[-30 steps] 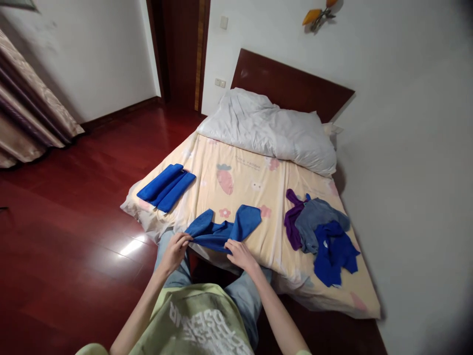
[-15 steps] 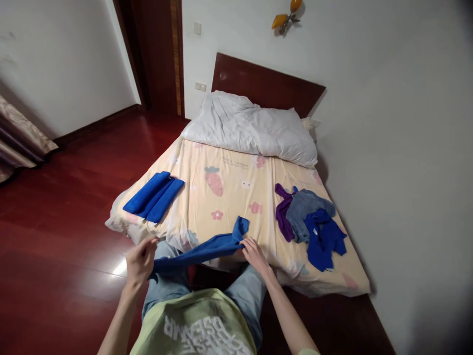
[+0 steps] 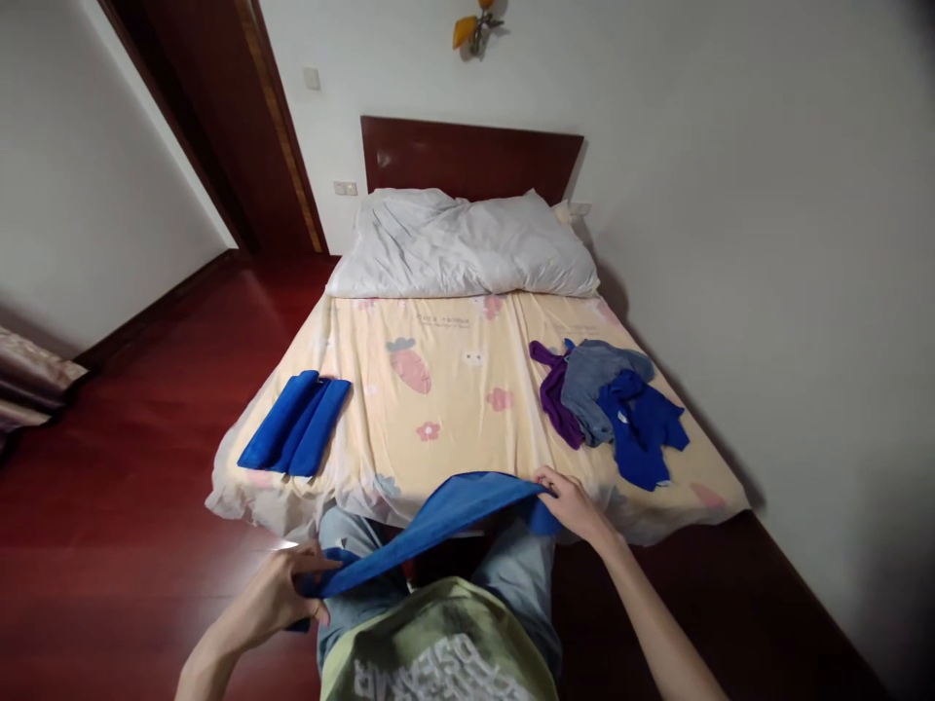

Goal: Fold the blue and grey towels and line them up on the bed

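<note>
Both hands have moved wider apart since the earlier frame, and the length of plain blue fabric (image 3: 453, 511) is now drawn out between them. The view has also turned, so that the bed sits further left.

The left hand (image 3: 281, 589) is low, beside the wearer's left thigh. Its grip is closed on one end of the fabric, between thumb and fingers. The right hand (image 3: 574, 501) is higher, near the foot of the bed. Its grip is pinched on the other end, and a short flap hangs below the fingers. The fabric slants up from left to right, above the legs in pale blue jeans (image 3: 518, 574); whether it touches the bed cannot be told.

On the yellow printed bed sheet (image 3: 460, 389), toward the left edge, lie folded bright blue textiles (image 3: 296, 424), side by side. Toward the right edge is a loose heap: a purple garment (image 3: 559, 399), a grey-blue garment (image 3: 599, 375) and a crumpled bright blue garment (image 3: 643, 428), overlapping. A rumpled white duvet (image 3: 460, 243) lies before the dark red wooden headboard (image 3: 474, 161).
</note>
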### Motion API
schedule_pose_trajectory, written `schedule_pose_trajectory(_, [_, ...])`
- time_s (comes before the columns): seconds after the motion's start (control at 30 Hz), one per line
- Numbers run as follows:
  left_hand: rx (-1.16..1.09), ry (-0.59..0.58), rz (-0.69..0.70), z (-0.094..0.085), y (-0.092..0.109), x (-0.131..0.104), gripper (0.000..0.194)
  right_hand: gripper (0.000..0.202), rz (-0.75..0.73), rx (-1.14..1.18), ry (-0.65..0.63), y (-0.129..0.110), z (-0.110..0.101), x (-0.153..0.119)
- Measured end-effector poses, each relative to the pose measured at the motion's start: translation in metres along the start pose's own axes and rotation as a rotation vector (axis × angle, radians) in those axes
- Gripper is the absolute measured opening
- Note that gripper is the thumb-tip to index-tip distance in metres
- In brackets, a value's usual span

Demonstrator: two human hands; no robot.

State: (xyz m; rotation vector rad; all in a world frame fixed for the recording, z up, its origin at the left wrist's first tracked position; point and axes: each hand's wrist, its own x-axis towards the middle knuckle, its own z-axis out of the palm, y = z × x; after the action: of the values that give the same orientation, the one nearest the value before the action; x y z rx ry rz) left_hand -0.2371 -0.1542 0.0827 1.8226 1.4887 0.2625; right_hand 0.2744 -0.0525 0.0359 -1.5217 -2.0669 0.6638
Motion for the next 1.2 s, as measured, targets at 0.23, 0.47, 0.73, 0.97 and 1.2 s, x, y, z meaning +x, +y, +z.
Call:
schedule_pose_trajectory(0.23, [-0.030,0.120,0.072,0.004,-0.037,0.013,0.034,0.027,-0.014,-0.004,0.016,0.003,-0.018,-0.017])
schedule_pose_trajectory(0.47, [0.117,0.510,0.269,0.003,-0.058,0.027,0.035,0.031,0.014,-0.048,0.113,0.049,0.003,-0.026])
schedule_pose_trajectory(0.73, [0.330,0.710,0.297,-0.001,-0.069,0.037,0.026,0.027,0.094,-0.098,0.224,0.069,-0.006,-0.037])
schedule_pose_trajectory(0.97, [0.367,0.819,0.199,0.014,-0.087,0.058,0.027,0.030,0.029,-0.064,0.315,0.051,-0.031,-0.034])
schedule_pose_trajectory(1.2, [0.379,0.742,0.171,0.027,-0.114,0.074,0.028,0.030,0.012,-0.036,0.316,0.063,-0.046,-0.039])
